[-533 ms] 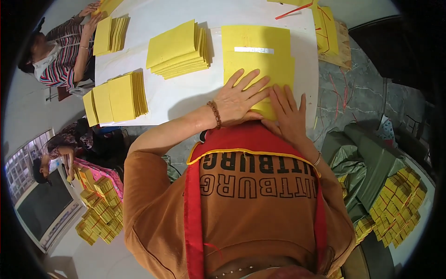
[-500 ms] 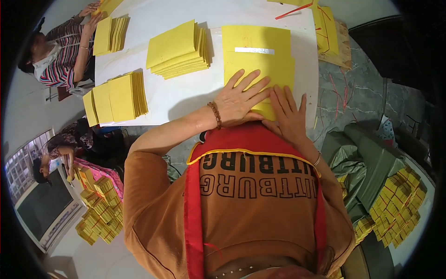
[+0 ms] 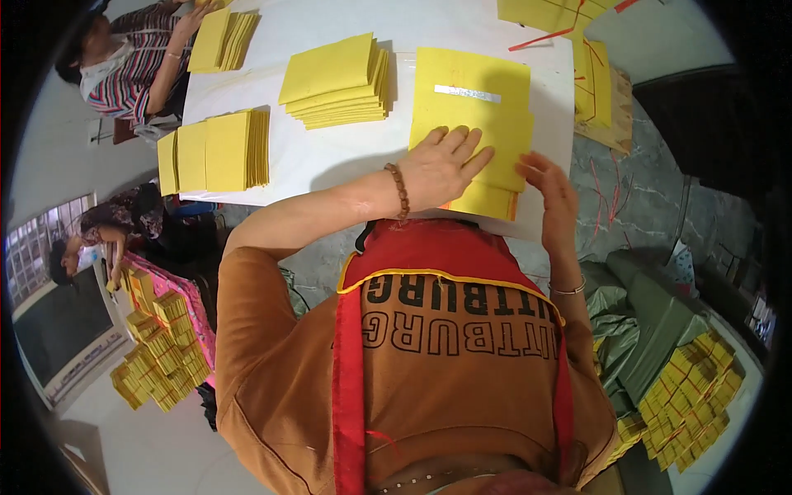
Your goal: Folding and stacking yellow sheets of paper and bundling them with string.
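Note:
A stack of yellow paper (image 3: 503, 136) with a silvery strip across its upper part lies at the table's near edge. My left hand (image 3: 445, 169) rests palm down on its lower left, fingers slightly bent and a beaded bracelet at the wrist. Just off the right edge of the paper, my right hand (image 3: 554, 194) is raised with its fingers loosely curved, holding nothing that I can see. A bit of orange-red shows at the paper's lower corners.
On the white table (image 3: 289, 165) stand folded yellow paper piles (image 3: 334, 78), with more bundles (image 3: 227, 153) at left. Red ties (image 3: 540, 40) lie at the far right. One co-worker (image 3: 132, 62) sits at far left, another (image 3: 115, 223) lower left. Tied yellow bundles (image 3: 689, 396) are piled at right.
My right hand has lifted off the paper and moved right. My left hand still presses on it, fingers drawn in more. The view has shifted slightly.

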`<state>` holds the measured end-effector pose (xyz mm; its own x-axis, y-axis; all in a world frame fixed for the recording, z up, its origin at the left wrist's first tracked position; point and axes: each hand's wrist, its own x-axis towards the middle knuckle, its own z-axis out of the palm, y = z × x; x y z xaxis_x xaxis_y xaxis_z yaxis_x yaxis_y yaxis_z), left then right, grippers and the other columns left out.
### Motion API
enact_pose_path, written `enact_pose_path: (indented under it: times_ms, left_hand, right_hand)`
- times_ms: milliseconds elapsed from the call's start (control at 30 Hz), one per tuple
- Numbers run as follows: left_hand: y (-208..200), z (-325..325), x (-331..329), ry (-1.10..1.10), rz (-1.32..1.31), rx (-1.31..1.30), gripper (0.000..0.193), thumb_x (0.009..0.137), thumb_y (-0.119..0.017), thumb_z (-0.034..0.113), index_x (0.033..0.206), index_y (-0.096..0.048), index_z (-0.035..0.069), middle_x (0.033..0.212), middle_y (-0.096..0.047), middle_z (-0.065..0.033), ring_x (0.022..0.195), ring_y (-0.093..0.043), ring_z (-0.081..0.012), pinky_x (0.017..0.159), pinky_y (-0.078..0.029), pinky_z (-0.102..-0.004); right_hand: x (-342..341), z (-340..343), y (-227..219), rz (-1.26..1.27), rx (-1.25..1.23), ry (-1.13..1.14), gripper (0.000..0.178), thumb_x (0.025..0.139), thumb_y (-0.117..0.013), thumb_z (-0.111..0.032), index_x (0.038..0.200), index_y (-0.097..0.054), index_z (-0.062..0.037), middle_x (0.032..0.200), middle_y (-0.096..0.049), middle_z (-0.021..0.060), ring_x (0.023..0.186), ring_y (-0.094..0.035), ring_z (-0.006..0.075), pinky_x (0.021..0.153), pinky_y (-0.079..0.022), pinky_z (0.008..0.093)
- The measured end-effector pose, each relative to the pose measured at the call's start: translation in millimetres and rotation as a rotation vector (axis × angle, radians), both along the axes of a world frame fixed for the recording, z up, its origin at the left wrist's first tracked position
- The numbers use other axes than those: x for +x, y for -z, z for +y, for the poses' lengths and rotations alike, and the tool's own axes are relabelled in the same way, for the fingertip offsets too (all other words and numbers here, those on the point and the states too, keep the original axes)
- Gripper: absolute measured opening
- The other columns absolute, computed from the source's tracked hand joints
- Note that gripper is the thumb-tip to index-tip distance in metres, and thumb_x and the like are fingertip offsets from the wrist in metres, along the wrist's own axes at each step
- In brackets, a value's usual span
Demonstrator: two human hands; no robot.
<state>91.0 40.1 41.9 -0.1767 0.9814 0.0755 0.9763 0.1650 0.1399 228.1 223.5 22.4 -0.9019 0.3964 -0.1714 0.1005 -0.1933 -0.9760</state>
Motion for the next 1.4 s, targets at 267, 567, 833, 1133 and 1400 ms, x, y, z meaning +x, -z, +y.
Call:
enact_pose_path:
  times_ms: [267, 567, 833, 1133, 1400]
  left_hand:
    - [1.0, 8.8, -6.8, -0.101, 0.034, 0.021, 0.049, 0.07, -0.062, 0.014, 0.117, -0.054, 0.0, 0.112, -0.059, -0.0159, 0.102, -0.056, -0.0275, 0.084, -0.047, -0.0337]
    - [-21.7, -98.7, -127.9, -0.4, 0.349, 0.447, 0.047, 0.069, -0.057, -0.003, 0.116, -0.057, 0.005, 0.111, -0.061, -0.012, 0.102, -0.057, -0.03, 0.087, -0.046, -0.0389]
    - [55.3, -128.8, -152.2, -0.379, 0.216, 0.134, 0.045, 0.076, -0.058, 0.009, 0.12, -0.05, 0.006, 0.115, -0.057, -0.011, 0.105, -0.055, -0.0261, 0.084, -0.045, -0.0377]
    - [75.0, -151.8, -183.8, -0.75, 0.077, 0.439, 0.058, 0.079, -0.061, 0.028, 0.127, -0.045, 0.0, 0.116, -0.057, -0.0211, 0.117, -0.047, -0.0326, 0.098, -0.037, -0.0401]
    - [117.9, -159.7, -192.2, -1.197, -1.075, 0.598, 0.096, 0.066, -0.075, 0.043, 0.129, -0.031, -0.014, 0.132, -0.042, -0.0247, 0.106, -0.056, -0.0333, 0.089, -0.047, -0.0357]
  right_hand:
    - [-12.1, 10.5, 6.6, 0.049, 0.061, 0.167, 0.031, 0.098, -0.041, -0.021, 0.114, -0.058, -0.001, 0.107, -0.063, 0.0099, 0.1, -0.059, 0.0173, 0.086, -0.045, 0.031]
    - [-56.0, -24.9, -20.8, 0.17, 0.137, 0.155, 0.03, 0.096, -0.046, -0.019, 0.117, -0.056, 0.0003, 0.109, -0.062, 0.0098, 0.1, -0.058, 0.0166, 0.087, -0.045, 0.0304]
    - [-157.8, -132.5, -55.8, 0.037, -0.159, -0.06, 0.057, 0.091, -0.054, -0.027, 0.137, -0.036, 0.0019, 0.134, -0.044, 0.0149, 0.124, -0.04, 0.0217, 0.101, -0.034, 0.0333]
    - [-237.0, -156.6, 46.7, -0.27, -0.121, -0.086, 0.076, 0.085, -0.061, -0.032, 0.144, -0.021, -0.0064, 0.137, -0.038, 0.0158, 0.121, -0.042, 0.0264, 0.093, -0.04, 0.0396]
    - [-234.0, -174.8, 63.0, -0.417, -0.074, 0.14, 0.065, 0.085, -0.058, -0.035, 0.136, -0.035, -0.0019, 0.129, -0.047, 0.0167, 0.117, -0.046, 0.0284, 0.093, -0.04, 0.0437]
